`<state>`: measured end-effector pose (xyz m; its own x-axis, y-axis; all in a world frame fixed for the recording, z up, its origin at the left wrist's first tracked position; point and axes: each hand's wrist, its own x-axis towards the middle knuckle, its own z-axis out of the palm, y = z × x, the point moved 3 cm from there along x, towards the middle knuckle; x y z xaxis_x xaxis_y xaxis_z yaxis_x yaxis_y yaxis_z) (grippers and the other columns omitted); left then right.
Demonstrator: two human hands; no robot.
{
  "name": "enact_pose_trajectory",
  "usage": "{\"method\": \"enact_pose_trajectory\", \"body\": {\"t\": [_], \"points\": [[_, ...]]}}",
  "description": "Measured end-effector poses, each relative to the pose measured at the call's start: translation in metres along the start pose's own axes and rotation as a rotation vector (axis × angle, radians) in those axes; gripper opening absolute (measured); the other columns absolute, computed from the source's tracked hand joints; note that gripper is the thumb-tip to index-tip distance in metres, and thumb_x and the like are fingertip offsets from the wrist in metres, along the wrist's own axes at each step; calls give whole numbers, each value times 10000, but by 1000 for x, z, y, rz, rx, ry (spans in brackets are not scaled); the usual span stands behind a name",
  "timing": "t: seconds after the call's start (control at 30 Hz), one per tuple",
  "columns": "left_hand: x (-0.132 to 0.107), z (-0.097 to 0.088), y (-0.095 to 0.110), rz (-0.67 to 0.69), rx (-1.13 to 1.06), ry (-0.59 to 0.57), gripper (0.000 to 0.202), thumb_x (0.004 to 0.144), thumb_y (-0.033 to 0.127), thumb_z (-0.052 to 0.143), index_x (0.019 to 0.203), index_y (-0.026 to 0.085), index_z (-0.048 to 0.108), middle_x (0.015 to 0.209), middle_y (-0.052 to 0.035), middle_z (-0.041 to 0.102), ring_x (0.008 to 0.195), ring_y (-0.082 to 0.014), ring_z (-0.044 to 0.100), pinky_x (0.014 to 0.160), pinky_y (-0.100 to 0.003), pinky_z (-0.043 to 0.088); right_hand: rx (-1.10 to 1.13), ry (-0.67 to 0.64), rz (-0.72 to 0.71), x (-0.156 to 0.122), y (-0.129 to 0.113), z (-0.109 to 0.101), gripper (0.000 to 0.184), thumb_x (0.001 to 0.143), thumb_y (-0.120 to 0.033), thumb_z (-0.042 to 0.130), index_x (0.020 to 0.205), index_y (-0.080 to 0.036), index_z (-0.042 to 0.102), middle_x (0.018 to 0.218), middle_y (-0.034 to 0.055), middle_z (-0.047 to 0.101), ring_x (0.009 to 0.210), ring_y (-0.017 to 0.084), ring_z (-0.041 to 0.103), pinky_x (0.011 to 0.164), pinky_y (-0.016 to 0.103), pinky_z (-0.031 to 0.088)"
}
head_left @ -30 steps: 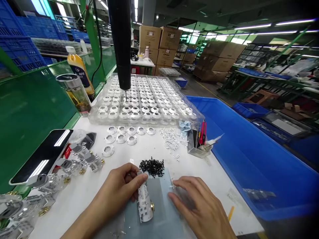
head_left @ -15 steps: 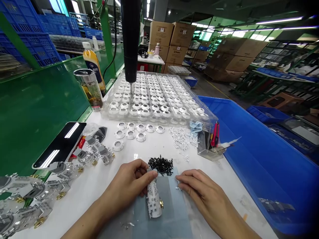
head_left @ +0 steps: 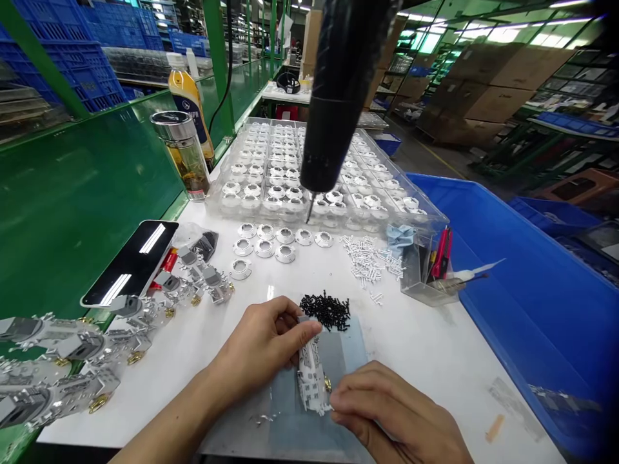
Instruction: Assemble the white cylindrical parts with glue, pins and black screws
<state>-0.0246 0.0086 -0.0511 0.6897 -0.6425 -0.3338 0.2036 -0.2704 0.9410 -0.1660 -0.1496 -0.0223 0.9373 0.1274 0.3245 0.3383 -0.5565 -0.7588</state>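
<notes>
My left hand (head_left: 271,338) is closed round the upper end of a white-and-grey model part (head_left: 312,377), with its thumb on top. This part lies lengthwise on a blue-grey mat (head_left: 355,361), and a small gold-coloured ring sticks out on its right side. At the part's lower end my right hand (head_left: 387,412) has thumb and fingers pinched together; what they hold, if anything, is too small to make out. Just above the part sits a heap of black screws (head_left: 326,311). An electric screwdriver (head_left: 333,109) with a thin bit hangs over the table.
White rings (head_left: 285,253) lie in rows before a clear tray (head_left: 227,209) of similar rings. Small white pegs (head_left: 365,261) are piled beside a clear box (head_left: 425,283) of tools. Similar model parts (head_left: 91,341), a phone (head_left: 130,264) and a glass flask (head_left: 186,161) stand left; a blue bin (head_left: 532,258) is right.
My right hand has moved from the mat's right edge down to the lower end of the model part. My left hand keeps its hold. The view has shifted, and the screwdriver appears further right.
</notes>
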Motion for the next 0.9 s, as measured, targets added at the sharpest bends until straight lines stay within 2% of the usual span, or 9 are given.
{"method": "enact_pose_trajectory", "body": {"t": [0.17, 0.3, 0.53, 0.6, 0.7, 0.8, 0.9], "points": [[1, 0, 1, 3, 14, 6, 358, 924, 551, 716, 899, 204, 631, 596, 33, 634, 535, -165, 631, 538, -266, 483, 14, -23, 1, -1, 4, 1, 304, 983, -31, 671, 1191, -253, 671, 1023, 53, 712, 873, 201, 686, 727, 300, 607], [2, 0, 1, -2, 17, 13, 362, 915, 554, 726, 895, 202, 642, 576, 30, 646, 527, -169, 636, 529, -263, 477, 4, -67, 38, 3, 5, 2, 259, 1018, -57, 646, 1182, -257, 662, 1033, 35, 697, 921, 172, 682, 785, 261, 595], [0, 0, 0, -19, 6, 21, 357, 904, 537, 750, 882, 203, 629, 550, 37, 653, 506, -152, 626, 525, -243, 460, -12, -95, 195, 10, 12, 4, 140, 1053, -199, 634, 1094, -319, 693, 1038, -15, 673, 923, 146, 678, 802, 216, 564], [0, 0, 0, -16, 9, 26, 356, 908, 535, 747, 877, 203, 623, 542, 38, 652, 499, -147, 623, 520, -236, 454, -40, -59, 303, 12, 15, 3, 76, 1005, -246, 701, 1020, -317, 682, 999, -33, 671, 857, 149, 665, 772, 214, 561], [0, 0, 1, -15, -8, 30, 358, 902, 534, 758, 876, 203, 625, 526, 40, 649, 492, -149, 623, 515, -234, 458, -79, 6, 459, 12, 18, 2, 145, 899, -306, 781, 951, -293, 647, 942, -34, 667, 779, 166, 625, 704, 228, 551], [-2, -3, 4, -1, -105, 53, 366, 883, 530, 790, 882, 199, 634, 543, 40, 662, 521, -152, 655, 543, -234, 483, -45, 69, 563, 10, 14, 4, 199, 906, -404, 727, 1070, -302, 680, 994, -20, 687, 731, 158, 619, 651, 235, 547], [-5, -5, 11, 49, -270, 42, 356, 881, 496, 816, 920, 188, 642, 694, 2, 750, 635, -161, 727, 649, -249, 556, 74, 232, 693, 6, 10, 4, 377, 947, -543, 657, 1223, -289, 692, 1142, 30, 727, 831, 182, 703, 678, 237, 590]]}}
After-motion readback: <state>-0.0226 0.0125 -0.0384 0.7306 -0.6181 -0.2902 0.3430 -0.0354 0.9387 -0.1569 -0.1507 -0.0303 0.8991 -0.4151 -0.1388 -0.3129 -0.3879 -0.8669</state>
